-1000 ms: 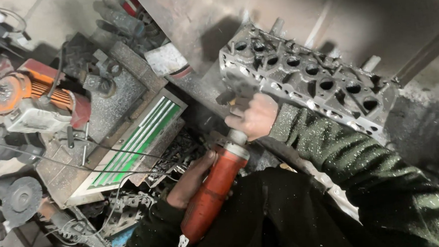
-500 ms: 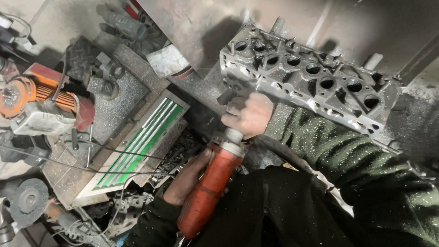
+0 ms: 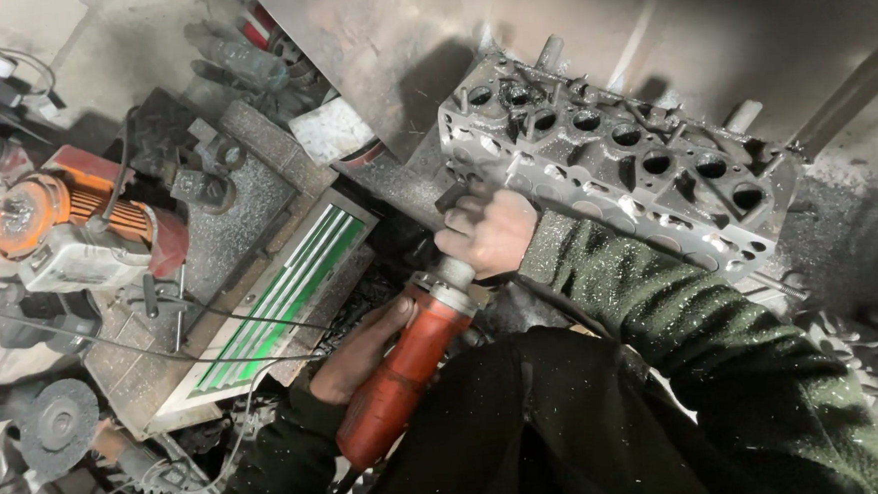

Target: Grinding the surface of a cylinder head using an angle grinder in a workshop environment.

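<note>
Cluttered workbench [image 3: 208, 239]; hands hide red grinder [image 3: 401, 379] tip against cylinder head [image 3: 635, 167].

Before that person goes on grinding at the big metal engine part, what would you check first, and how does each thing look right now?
1. Both hands on the tool: ok. The left hand grips the red grinder by its body, and the right hand holds its front end.
2. Tool tip visible: cannot tell. The right hand hides it against the cylinder head.
3. Cylinder head steady: cannot tell. It leans against the metal sheet; no clamp shows.
4. Hand protection: not ok. Both hands are bare.
5. Sleeves clear: not ok. The green sleeve is flecked with grit and sits near the working end.
6. Surroundings: not ok. The orange power tool and loose cables lie close by.
</note>
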